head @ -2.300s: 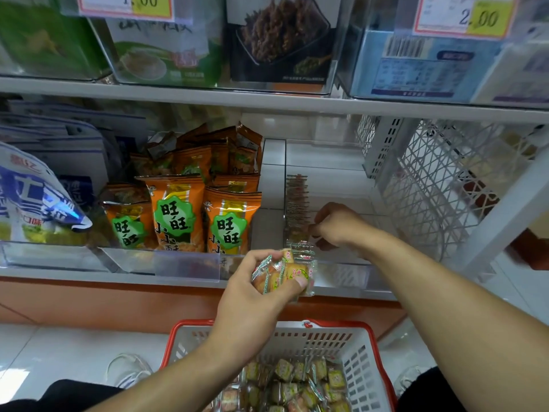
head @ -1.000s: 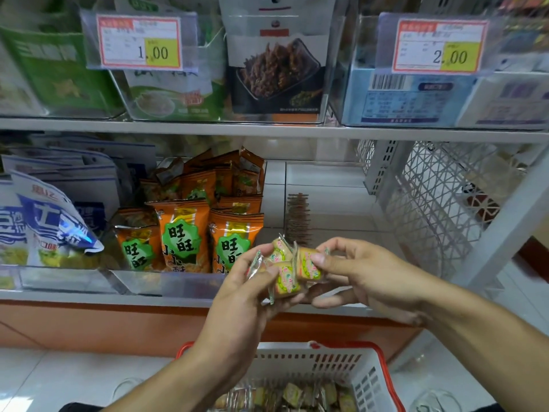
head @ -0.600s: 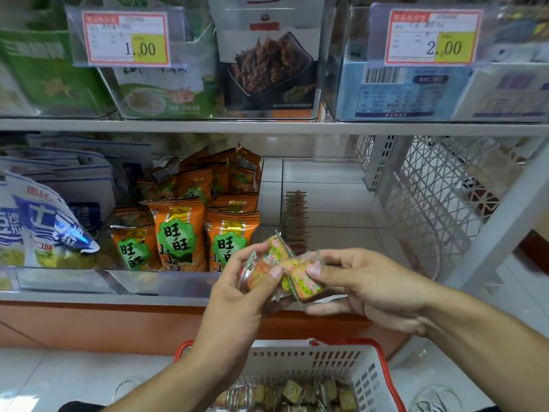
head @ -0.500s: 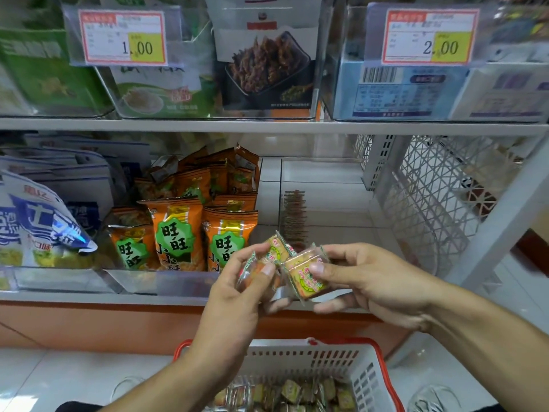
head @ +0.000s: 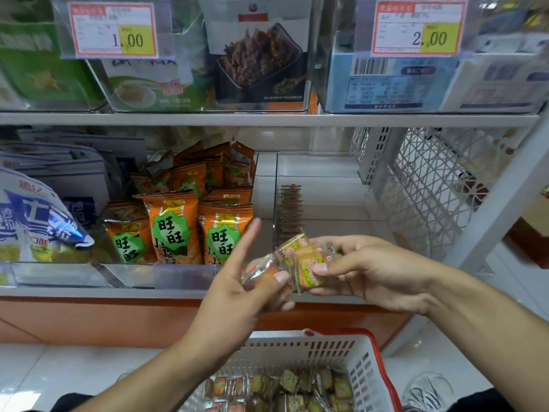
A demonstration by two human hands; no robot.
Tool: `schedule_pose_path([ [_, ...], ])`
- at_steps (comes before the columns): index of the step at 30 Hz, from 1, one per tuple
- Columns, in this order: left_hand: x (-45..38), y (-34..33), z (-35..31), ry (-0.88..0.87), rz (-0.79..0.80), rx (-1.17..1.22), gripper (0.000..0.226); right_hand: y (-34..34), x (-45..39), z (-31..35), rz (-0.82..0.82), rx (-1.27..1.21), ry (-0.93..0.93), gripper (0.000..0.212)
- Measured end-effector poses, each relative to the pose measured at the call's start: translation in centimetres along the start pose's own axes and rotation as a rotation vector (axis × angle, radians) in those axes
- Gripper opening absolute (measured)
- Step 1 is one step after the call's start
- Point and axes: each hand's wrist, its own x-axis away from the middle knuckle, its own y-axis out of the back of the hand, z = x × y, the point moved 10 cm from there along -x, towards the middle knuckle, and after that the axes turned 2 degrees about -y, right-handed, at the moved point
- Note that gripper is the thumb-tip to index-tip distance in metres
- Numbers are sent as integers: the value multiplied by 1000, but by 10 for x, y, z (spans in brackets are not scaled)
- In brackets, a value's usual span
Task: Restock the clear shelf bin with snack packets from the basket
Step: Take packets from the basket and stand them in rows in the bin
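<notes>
My left hand point(head: 237, 288) holds a small clear-wrapped snack packet point(head: 261, 270) under its thumb, with the forefinger stretched up. Right beside it, my right hand point(head: 365, 270) pinches a few yellow-orange snack packets point(head: 309, 263) between thumb and fingers. Both hands hover in front of the clear shelf bin point(head: 323, 191), whose floor shows bare behind them. Below, the white basket with a red rim point(head: 364, 367) holds several more small packets point(head: 282, 388).
Orange snack bags point(head: 175, 227) fill the bin to the left, with blue-white bags point(head: 32, 221) further left. A white lattice side panel point(head: 430, 185) closes the shelf on the right. The upper shelf point(head: 267, 118) carries bins with price tags.
My right hand came back from the bin and took several packets out of my left hand's bunch. My left forefinger has lifted and the left hand keeps one packet.
</notes>
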Motion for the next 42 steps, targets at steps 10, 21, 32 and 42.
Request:
schedule_pose_path([
  [10,2,16,31,282,-203,203,35,-6,5,2,83,178,20,59],
  [21,3,2,34,455,-78,573,42,-6,6,-1,92,350,4,57],
  [32,-2,23,17,179,-195,336,46,-14,3,-13,133,190,-51,53],
  [42,-5,24,11,93,-192,384,21,-22,-5,-14,153,-139,-24,54],
])
